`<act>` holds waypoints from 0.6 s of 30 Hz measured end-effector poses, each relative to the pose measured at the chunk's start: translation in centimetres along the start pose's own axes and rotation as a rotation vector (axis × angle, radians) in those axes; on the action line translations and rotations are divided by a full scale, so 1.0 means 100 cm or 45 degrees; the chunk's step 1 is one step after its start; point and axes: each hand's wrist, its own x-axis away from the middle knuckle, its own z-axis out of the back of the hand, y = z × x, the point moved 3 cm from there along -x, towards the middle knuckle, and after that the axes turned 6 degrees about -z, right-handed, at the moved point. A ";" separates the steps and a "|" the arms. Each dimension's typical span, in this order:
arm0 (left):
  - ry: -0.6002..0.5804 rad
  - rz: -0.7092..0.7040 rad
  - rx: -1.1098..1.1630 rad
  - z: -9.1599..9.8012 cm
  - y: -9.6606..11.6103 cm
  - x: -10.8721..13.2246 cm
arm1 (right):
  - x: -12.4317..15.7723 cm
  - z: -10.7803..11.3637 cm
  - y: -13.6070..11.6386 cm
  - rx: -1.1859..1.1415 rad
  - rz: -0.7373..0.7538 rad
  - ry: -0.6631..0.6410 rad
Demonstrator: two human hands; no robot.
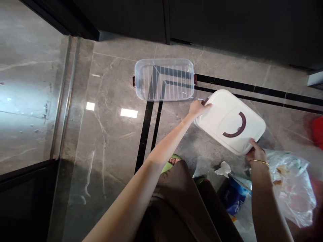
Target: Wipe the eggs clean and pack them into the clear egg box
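Note:
Both hands hold a white plastic lid (217,117) with rounded corners and a curved maroon handle lying on its top. My left hand (198,108) grips its left end beside a maroon clip, thumb on top. At the lower right end my right hand (256,151) has its thumb on the top and its fingers curled under the edge. The lid is held at a slant above the floor; whether a clear box is joined beneath it I cannot tell. To the upper left, an open clear plastic box (165,97) with maroon end clips stands on the tiles.
Dark cabinets (227,30) line the far side. At lower right are a crumpled clear plastic bag (295,188), a blue tissue pack (234,196) and a crumpled white tissue (223,169). A red object (318,132) shows at the right edge. Metal tracks (64,101) cross the floor at left.

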 end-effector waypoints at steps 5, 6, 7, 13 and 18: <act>-0.045 0.035 0.054 0.000 -0.002 -0.001 | -0.001 0.001 0.000 -0.033 -0.040 -0.010; -0.042 0.039 0.064 0.000 -0.002 0.000 | -0.001 0.001 0.000 -0.032 -0.038 -0.005; -0.036 0.043 0.068 0.001 -0.002 0.000 | 0.000 0.000 0.000 -0.029 -0.036 0.000; -0.073 0.060 0.067 0.004 0.001 0.000 | 0.007 -0.003 -0.001 -0.043 -0.006 0.039; -0.056 0.043 0.020 0.004 0.001 -0.001 | 0.007 -0.004 0.000 -0.008 -0.010 0.037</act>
